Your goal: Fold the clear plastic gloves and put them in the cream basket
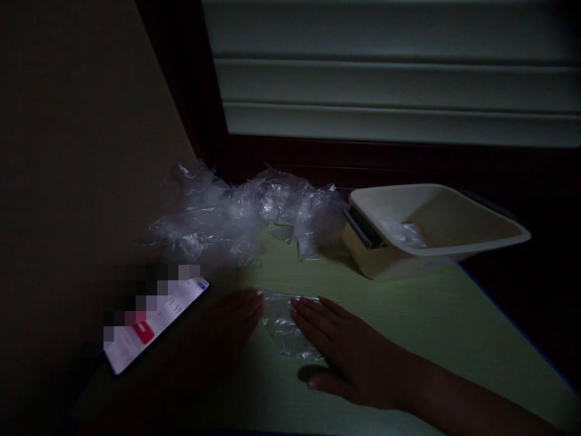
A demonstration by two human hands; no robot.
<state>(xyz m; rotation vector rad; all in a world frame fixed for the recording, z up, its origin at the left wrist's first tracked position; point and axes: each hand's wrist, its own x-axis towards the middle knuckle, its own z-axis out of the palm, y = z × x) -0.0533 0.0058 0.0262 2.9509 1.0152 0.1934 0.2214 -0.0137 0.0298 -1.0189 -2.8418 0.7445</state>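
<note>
A small clear plastic bag [284, 330] lies flat on the green table [408, 339] between my hands. My right hand [342, 342] rests over its right side with the fingers stretched out and the thumb apart. At the bag's upper left corner are the fingertips of my left hand [242, 312], extended and flat; the rest of that hand is deep in shadow. Behind them, a heap of crumpled clear plastic bags [272, 203] spreads along the back of the table.
A cream plastic bin [376, 257] with dark handles stands at the back right, some clear plastic inside. On the left a lit phone [157, 324] leans at a slant, partly pixelated. A wall and a slatted shutter [385, 85] close off the left and back. The room is dim.
</note>
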